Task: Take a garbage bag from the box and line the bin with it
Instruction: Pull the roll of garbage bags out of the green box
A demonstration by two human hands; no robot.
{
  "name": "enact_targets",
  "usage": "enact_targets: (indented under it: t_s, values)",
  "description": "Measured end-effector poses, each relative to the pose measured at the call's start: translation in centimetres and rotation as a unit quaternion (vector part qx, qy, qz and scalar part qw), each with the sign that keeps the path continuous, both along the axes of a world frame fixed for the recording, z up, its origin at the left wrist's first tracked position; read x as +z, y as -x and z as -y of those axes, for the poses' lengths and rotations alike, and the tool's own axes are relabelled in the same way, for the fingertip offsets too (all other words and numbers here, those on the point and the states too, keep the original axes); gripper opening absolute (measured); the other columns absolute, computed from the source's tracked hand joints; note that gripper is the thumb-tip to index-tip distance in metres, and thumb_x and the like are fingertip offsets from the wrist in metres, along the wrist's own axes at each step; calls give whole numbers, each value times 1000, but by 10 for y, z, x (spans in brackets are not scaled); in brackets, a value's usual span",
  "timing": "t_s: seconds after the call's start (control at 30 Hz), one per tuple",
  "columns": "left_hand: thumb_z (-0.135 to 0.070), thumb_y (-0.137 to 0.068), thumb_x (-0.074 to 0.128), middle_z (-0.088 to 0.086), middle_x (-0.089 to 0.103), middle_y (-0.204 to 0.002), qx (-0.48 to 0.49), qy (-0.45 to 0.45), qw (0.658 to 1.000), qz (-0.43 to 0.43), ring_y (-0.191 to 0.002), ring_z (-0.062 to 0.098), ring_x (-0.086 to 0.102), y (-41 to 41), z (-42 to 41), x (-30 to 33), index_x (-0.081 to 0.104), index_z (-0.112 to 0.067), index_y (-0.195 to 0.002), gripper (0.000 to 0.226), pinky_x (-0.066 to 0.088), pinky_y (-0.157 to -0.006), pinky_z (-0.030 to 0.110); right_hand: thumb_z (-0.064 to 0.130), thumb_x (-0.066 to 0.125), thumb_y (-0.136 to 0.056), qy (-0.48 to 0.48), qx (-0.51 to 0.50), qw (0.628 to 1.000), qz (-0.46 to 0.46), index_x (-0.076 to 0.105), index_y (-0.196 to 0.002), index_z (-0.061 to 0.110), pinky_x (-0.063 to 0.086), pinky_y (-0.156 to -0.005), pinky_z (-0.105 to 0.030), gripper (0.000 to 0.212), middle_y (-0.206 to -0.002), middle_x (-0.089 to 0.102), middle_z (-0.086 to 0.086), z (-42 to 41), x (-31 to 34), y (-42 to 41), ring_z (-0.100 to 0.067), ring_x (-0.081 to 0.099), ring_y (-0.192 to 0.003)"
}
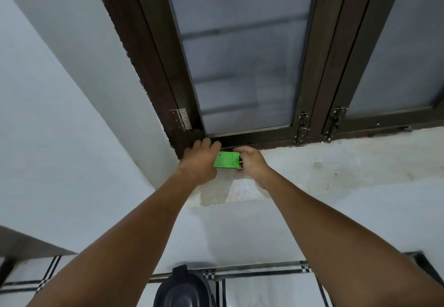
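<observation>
A small bright green box (227,159) sits up at the window sill, just below the dark window frame. My left hand (201,156) grips its left end with the fingers curled over the top. At the box's right end my right hand (252,161) is closed, fingers pinched at the flap there; I cannot see whether a bag is between them. Far below, at the bottom middle, stands a black bin (183,291) with its lid on, partly cut off by the frame edge.
A dark brown window frame (310,105) with frosted panes fills the upper view, with a hinge (182,119) and latches (302,126). A white wall runs below, stained under the sill. The tiled floor (264,290) has black stripes. A grey ledge (26,244) is at left.
</observation>
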State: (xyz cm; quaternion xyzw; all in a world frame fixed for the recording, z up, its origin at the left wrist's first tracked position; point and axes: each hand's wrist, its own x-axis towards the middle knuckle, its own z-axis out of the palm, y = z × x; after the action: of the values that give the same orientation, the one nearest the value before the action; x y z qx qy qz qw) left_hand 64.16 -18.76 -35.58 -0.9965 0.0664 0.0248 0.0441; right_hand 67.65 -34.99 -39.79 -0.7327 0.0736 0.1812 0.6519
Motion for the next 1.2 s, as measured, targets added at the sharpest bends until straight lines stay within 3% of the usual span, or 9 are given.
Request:
enact_targets:
  t_s: [0.13, 0.3, 0.47, 0.67, 0.83, 0.9, 1.0, 1.07, 1.2]
  values:
    - [-26, -78, 68, 6, 49, -131, -18, 26, 999, -10, -114, 32, 52, -8, 3, 23, 42, -26, -133, 61, 52, -82, 43, 13, 42, -109, -104, -5, 994, -38, 65, -117, 18, 63, -82, -43, 25, -119, 69, -12, 12, 14, 1, -31, 70, -106]
    - [-36, -78, 67, 5, 55, -122, -53, 12, 998, -22, -113, 30, 55, -14, 6, 51, 45, -30, -135, 61, 52, -85, 39, 11, 56, -104, -211, -6, 975, -63, 64, -109, 7, 64, -73, -34, 10, -118, 68, -17, 30, 24, 0, -28, 71, -100]
    - [-40, -77, 69, 3, 57, -114, -85, -27, 996, -18, -112, 27, 54, -14, 11, 70, 51, -32, -128, 55, 54, -83, 39, 3, 63, -98, -191, 21, 980, -62, 62, -105, 3, 64, -65, -33, 6, -116, 68, -20, 34, 33, 4, -29, 71, -99]
    - [-45, -76, 77, 1, 59, -115, -96, -48, 994, -1, -114, 25, 54, -17, 15, 82, 51, -33, -129, 60, 49, -80, 37, -4, 46, -103, -181, -46, 980, -69, 57, -112, 2, 65, -64, -41, 16, -126, 62, -28, 31, 40, 5, -42, 67, -114]
    - [-41, -78, 80, 2, 60, -125, -151, -168, 974, 30, -122, 25, 50, -20, 37, 104, 54, -30, -130, 60, 44, -93, 42, 0, 42, -105, -244, -68, 960, -118, 58, -120, -4, 64, -62, -41, 21, -116, 64, -27, 23, 39, 10, -36, 67, -96]
    - [-39, -81, 79, 4, 58, -128, -169, -235, 956, 42, -125, 26, 48, -20, 45, 113, 54, -31, -133, 58, 40, -98, 46, 3, 40, -106, -247, -75, 955, -144, 64, -114, -2, 65, -63, -39, 26, -108, 67, -23, 23, 37, 11, -30, 68, -90]
    - [-35, -85, 76, 5, 56, -131, -181, -294, 936, 64, -125, 27, 46, -21, 53, 124, 55, -31, -132, 52, 36, -100, 47, 4, 41, -106, -254, -105, 946, -174, 61, -121, -2, 64, -58, -38, 26, -116, 65, -23, 25, 31, 9, -31, 69, -94]
    - [-34, -85, 75, 5, 55, -131, -181, -297, 935, 65, -125, 27, 45, -23, 55, 129, 56, -32, -132, 51, 36, -100, 47, 10, 43, -106, -259, -113, 941, -187, 57, -122, 0, 64, -58, -38, 24, -119, 63, -24, 27, 28, 9, -31, 68, -94]
    - [-37, -85, 76, 4, 55, -130, -178, -278, 941, 69, -124, 27, 46, -25, 51, 129, 53, -34, -133, 54, 35, -100, 46, 34, 51, -106, -227, -102, 949, -196, 60, -110, 9, 63, -62, -33, 27, -105, 64, -17, 31, 28, 11, -25, 65, -84]
